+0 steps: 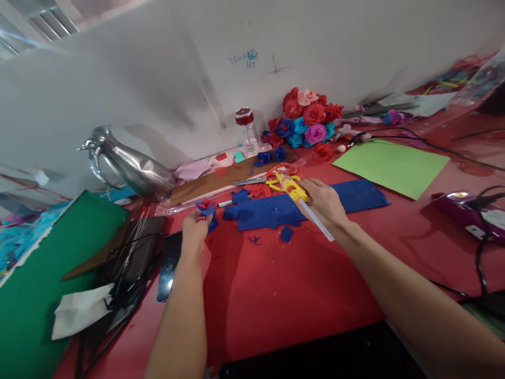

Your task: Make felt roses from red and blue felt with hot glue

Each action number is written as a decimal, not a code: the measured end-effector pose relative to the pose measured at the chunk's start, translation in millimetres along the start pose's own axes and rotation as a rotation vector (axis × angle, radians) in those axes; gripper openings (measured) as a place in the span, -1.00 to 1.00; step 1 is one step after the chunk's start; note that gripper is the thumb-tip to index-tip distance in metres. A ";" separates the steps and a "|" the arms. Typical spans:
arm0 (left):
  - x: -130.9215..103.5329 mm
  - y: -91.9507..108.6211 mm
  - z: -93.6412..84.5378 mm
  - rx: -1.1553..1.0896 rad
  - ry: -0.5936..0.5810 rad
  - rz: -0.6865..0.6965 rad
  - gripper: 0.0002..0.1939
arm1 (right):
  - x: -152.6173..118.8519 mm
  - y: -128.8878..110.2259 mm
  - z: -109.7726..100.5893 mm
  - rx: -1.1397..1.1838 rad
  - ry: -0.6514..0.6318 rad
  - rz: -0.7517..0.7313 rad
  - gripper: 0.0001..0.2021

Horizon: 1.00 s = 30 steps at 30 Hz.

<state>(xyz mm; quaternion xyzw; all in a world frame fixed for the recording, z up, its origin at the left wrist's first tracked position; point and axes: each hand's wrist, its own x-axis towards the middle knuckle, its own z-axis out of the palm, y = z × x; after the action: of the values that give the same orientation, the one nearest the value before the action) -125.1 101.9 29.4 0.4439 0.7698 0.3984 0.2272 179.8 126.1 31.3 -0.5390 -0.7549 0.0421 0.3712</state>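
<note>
My left hand (193,229) pinches a small blue paper flower piece (206,210) with a bit of red in it, above the red table. In my right hand (321,197) is a yellow glue gun (292,186), its clear glue stick (319,222) sticking out of the back toward me. Beneath and around the gun lie strips of dark blue paper (260,215) with ragged cut edges. A loose blue scrap (286,233) rests in front of them. Just behind are scissors (252,180) with yellow handles, partly behind the glue gun.
Paper roses (314,114) are bunched by the wall, next to a red-capped glass bottle (248,131). A metal jug (134,163) stands back left, a phone (169,266) beside my left forearm. Green paper (390,166) and a purple corded device (469,216) lie right.
</note>
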 end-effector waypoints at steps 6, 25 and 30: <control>-3.8 9.9 -5.6 -0.612 -0.100 -0.080 -0.76 | -0.8 1.7 3.0 0.018 -0.021 0.008 -0.77; -36.9 24.0 29.6 -0.312 -0.378 -0.095 -0.77 | 3.0 -0.8 1.4 0.503 0.006 0.261 -0.74; -41.6 33.2 27.1 -0.148 -0.420 -0.129 -0.77 | 3.5 2.0 0.8 0.609 -0.010 0.260 -0.72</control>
<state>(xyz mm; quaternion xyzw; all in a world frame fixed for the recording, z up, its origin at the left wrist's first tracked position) -68.5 86.7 40.6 0.4493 0.7009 0.3373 0.4394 180.4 130.1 31.5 -0.4949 -0.6345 0.3153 0.5031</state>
